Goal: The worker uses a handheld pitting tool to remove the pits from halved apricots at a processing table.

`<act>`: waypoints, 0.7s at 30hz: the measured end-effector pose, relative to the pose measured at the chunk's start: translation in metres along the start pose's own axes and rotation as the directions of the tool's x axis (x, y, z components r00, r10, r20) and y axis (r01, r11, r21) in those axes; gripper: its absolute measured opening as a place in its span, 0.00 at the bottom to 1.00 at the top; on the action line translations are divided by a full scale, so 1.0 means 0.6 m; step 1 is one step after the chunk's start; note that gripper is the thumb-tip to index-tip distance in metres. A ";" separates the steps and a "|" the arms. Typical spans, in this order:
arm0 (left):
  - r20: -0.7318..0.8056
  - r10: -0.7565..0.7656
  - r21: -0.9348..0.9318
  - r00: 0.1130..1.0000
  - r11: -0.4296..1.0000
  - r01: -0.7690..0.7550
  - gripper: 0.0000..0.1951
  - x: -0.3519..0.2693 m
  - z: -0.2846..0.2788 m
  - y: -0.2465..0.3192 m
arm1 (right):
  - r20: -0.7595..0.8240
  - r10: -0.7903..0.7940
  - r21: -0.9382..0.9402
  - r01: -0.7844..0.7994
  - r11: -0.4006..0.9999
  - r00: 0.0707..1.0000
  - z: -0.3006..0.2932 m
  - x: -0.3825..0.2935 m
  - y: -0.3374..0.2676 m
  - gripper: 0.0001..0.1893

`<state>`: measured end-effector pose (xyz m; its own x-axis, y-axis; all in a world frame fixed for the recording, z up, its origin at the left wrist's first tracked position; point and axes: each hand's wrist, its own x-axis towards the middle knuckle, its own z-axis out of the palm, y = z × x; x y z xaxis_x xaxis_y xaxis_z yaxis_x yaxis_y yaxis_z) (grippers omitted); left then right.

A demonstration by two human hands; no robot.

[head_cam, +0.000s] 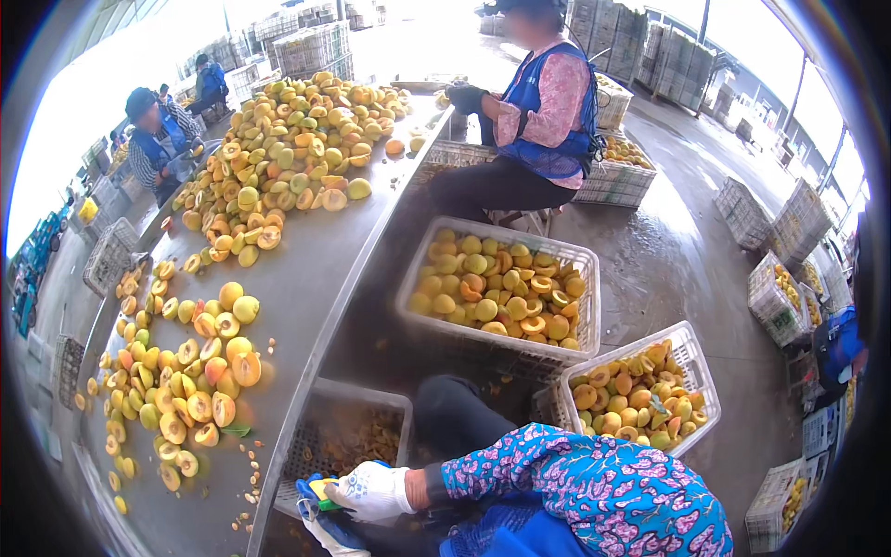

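Note:
At the bottom, my right hand (369,490) in a white knit glove is closed on a small yellow and green object (324,493), possibly a tool handle. My left hand (330,526), in a white glove with a blue coating, lies just below and against it. Its fingers are partly covered, so its hold cannot be made out. Both hands are beside the edge of a metal table (306,278), above a crate (369,393) with brown scraps or pits inside. On the table lie halved yellow stone fruit (174,390), with small loose pits (254,473) near the edge.
A larger heap of fruit halves (299,139) covers the table's far end. White plastic crates of fruit (592,306) (710,390) stand on the floor to my right. A gloved co-worker (550,104) sits farther along; another person (156,139) works across the table.

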<state>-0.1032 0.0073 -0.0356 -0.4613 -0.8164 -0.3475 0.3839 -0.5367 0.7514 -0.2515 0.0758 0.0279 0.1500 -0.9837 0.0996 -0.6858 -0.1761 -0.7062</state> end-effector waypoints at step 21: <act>-0.079 0.067 0.328 0.995 0.944 -0.038 0.15 0.002 0.015 -0.018 | 0.168 -0.004 -0.088 0.019 0.996 0.986 -0.041 0.020 0.025 0.11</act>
<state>-0.1150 0.0138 -0.0393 -0.3701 -0.8649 -0.3392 0.1177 -0.4059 0.9063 -0.2775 0.0605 0.0358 0.2698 -0.9628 -0.0168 -0.7426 -0.1969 -0.6401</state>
